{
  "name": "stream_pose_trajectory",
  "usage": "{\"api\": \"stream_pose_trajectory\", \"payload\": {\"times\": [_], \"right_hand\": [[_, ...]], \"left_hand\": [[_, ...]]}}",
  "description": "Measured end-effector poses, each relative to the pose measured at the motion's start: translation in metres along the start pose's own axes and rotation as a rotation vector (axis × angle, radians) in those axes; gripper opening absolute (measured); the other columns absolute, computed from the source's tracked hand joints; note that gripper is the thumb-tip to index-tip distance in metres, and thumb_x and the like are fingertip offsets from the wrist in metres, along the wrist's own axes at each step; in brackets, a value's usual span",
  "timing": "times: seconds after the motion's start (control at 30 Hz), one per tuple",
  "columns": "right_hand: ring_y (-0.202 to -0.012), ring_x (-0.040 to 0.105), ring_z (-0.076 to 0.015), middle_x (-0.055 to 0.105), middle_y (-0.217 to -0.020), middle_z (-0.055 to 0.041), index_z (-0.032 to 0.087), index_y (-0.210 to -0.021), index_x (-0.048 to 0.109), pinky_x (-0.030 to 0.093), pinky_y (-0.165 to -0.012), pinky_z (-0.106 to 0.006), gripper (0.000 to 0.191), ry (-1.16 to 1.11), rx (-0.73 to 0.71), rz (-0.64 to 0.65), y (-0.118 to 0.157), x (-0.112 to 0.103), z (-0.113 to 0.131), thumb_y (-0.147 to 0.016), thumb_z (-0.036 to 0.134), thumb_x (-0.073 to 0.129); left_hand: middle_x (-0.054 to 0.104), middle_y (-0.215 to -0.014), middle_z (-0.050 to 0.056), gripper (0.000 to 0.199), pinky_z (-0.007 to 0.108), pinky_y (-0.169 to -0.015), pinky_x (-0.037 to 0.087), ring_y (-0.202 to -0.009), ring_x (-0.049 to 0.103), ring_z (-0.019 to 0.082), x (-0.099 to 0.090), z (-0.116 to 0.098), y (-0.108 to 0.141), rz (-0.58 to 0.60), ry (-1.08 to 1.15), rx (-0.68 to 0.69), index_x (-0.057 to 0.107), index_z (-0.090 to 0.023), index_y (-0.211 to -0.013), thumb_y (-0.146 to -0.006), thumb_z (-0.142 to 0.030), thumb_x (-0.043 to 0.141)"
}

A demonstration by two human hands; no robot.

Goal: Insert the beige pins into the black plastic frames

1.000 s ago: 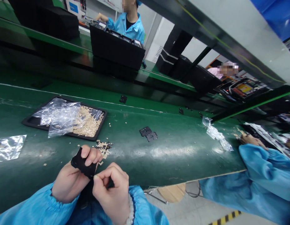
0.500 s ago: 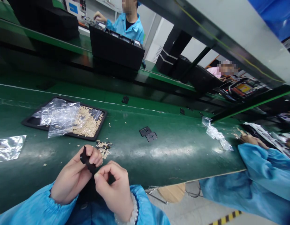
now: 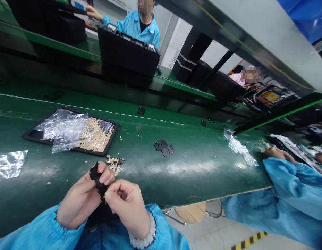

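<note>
My left hand [image 3: 81,198] is closed around a thin, dark, bent piece [image 3: 95,173] whose upper end sticks up past the thumb. Against its lower end, my right hand [image 3: 127,201] pinches with thumb and forefinger; a small yellowish speck shows there, but what the fingertips hold is hidden. Just beyond the hands lies a small pile of beige and black bits [image 3: 115,164] on the green bench. Two flat black plastic parts [image 3: 161,145] rest on the bench farther right, one touching the other.
A black tray [image 3: 31,138] at the left holds beige slivers [image 3: 98,139] and clear plastic bags [image 3: 68,130]. Another clear bag [image 3: 10,165] lies at the far left. To the right, a co-worker's sleeve [image 3: 286,180] reaches over the bench. A black box [image 3: 127,52] stands on the shelf opposite.
My right hand has shifted slightly, with its wrist turned, and the yellowish speck now shows at the dark piece. Across the bench, a co-worker's hand has moved left.
</note>
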State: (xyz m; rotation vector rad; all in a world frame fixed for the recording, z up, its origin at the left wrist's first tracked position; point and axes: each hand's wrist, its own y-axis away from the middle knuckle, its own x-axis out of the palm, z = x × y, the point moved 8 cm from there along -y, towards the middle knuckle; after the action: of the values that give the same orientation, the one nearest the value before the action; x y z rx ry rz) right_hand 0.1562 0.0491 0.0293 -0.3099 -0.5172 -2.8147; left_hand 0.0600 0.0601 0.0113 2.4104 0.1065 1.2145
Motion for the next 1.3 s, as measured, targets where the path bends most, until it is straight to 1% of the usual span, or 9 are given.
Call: {"api": "stream_pose_trajectory", "payload": {"times": [0.1, 0.27, 0.37, 0.47, 0.63, 0.73, 0.87, 1.1, 1.3], "right_hand": [[-0.050, 0.035, -0.0079, 0.045, -0.054, 0.0065, 0.020, -0.060, 0.055, 0.031, -0.049, -0.023, 0.019, 0.053, -0.085, -0.024, 0.001, -0.001, 0.008, -0.070, 0.029, 0.067], [-0.054, 0.043, -0.0105, 0.046, -0.058, 0.0055, 0.020, -0.059, 0.057, 0.039, -0.054, -0.024, 0.016, 0.251, -0.381, -0.147, 0.007, -0.007, 0.031, -0.073, 0.018, 0.064], [-0.053, 0.044, -0.0107, 0.046, -0.057, 0.0055, 0.021, -0.060, 0.059, 0.039, -0.052, -0.023, 0.015, 0.290, -0.439, -0.158, 0.009, -0.007, 0.035, -0.073, 0.016, 0.064], [-0.053, 0.045, -0.0107, 0.047, -0.058, 0.0053, 0.021, -0.060, 0.059, 0.039, -0.051, -0.023, 0.015, 0.285, -0.427, -0.164, 0.010, -0.008, 0.035, -0.073, 0.017, 0.065], [-0.054, 0.044, -0.0100, 0.049, -0.058, 0.0048, 0.020, -0.059, 0.058, 0.038, -0.052, -0.023, 0.016, 0.195, -0.294, -0.134, 0.006, -0.009, 0.027, -0.073, 0.021, 0.065], [-0.050, 0.040, -0.0085, 0.049, -0.055, 0.0058, 0.020, -0.061, 0.057, 0.035, -0.050, -0.022, 0.018, 0.082, -0.144, -0.092, 0.002, -0.009, 0.016, -0.073, 0.027, 0.069], [-0.045, 0.038, -0.0072, 0.048, -0.049, 0.0072, 0.020, -0.065, 0.058, 0.032, -0.046, -0.021, 0.028, -0.033, -0.017, -0.041, -0.001, -0.008, 0.003, -0.073, 0.040, 0.076], [-0.044, 0.040, -0.0073, 0.047, -0.052, 0.0070, 0.020, -0.069, 0.059, 0.032, -0.047, -0.022, 0.031, -0.022, -0.085, -0.014, 0.000, -0.007, 0.005, -0.079, 0.046, 0.073], [-0.049, 0.045, -0.0073, 0.051, -0.066, 0.0039, 0.019, -0.070, 0.061, 0.035, -0.048, -0.022, 0.023, 0.137, -0.266, -0.094, 0.006, -0.011, 0.017, -0.086, 0.035, 0.068]], "left_hand": [[0.044, -0.068, -0.004, 0.040, 0.025, -0.057, 0.054, -0.064, 0.047, 0.013, -0.001, 0.002, 0.000, -0.015, 0.009, -0.019, 0.052, -0.023, -0.071, -0.061, -0.020, 0.090], [0.045, -0.066, -0.004, 0.039, 0.024, -0.056, 0.055, -0.062, 0.046, 0.013, 0.006, 0.000, 0.002, -0.074, 0.010, -0.051, 0.054, -0.023, -0.071, -0.058, -0.019, 0.091], [0.047, -0.066, -0.003, 0.037, 0.023, -0.057, 0.055, -0.063, 0.047, 0.013, 0.006, -0.003, 0.003, -0.148, -0.026, -0.035, 0.060, -0.024, -0.075, -0.055, -0.019, 0.090], [0.050, -0.065, -0.004, 0.040, 0.021, -0.056, 0.053, -0.063, 0.048, 0.013, 0.004, -0.009, 0.004, -0.210, -0.145, 0.028, 0.067, -0.025, -0.079, -0.050, -0.029, 0.094], [0.054, -0.063, -0.005, 0.063, 0.017, -0.053, 0.050, -0.062, 0.048, 0.013, -0.005, -0.020, 0.011, -0.349, -0.338, 0.132, 0.071, -0.026, -0.085, -0.036, -0.056, 0.097], [0.056, -0.063, -0.005, 0.065, 0.017, -0.049, 0.048, -0.060, 0.049, 0.013, -0.006, -0.023, 0.014, -0.378, -0.353, 0.150, 0.069, -0.027, -0.082, -0.033, -0.058, 0.097], [0.056, -0.061, -0.005, 0.054, 0.018, -0.041, 0.044, -0.052, 0.043, 0.011, -0.001, -0.025, 0.014, -0.320, -0.379, 0.160, 0.064, -0.024, -0.070, -0.038, -0.052, 0.097], [0.060, -0.062, -0.005, 0.052, 0.017, -0.044, 0.043, -0.053, 0.044, 0.010, 0.002, -0.028, 0.014, -0.267, -0.410, 0.240, 0.065, -0.023, -0.078, -0.050, -0.056, 0.094], [0.060, -0.061, -0.005, 0.058, 0.019, -0.045, 0.043, -0.054, 0.045, 0.011, -0.015, -0.031, 0.018, -0.346, -0.491, 0.315, 0.062, -0.025, -0.080, -0.052, -0.068, 0.089]]}}
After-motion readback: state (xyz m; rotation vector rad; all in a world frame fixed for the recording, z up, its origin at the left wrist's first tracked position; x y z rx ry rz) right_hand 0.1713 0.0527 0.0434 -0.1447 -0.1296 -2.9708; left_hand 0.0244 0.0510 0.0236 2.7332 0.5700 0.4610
